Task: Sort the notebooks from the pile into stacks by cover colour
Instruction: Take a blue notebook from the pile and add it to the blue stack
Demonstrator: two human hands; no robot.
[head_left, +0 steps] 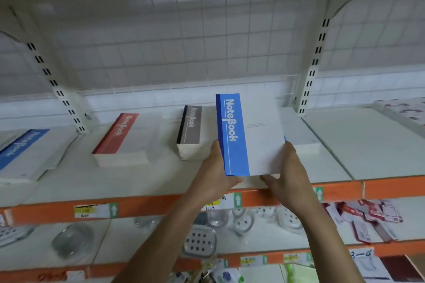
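Observation:
A blue-and-white notebook is held tilted up above the white shelf, near its front edge. My left hand grips its lower left corner at the blue spine. My right hand grips its lower right corner. On the shelf lie a red-spined stack, a grey-spined stack just left of the held notebook, and blue-spined notebooks at the far left. A white pile sits partly hidden behind the held notebook.
An orange shelf lip with price labels runs along the front. Slotted uprights and a wire grid stand behind. The lower shelf holds clear dishes, a soap tray and red packets.

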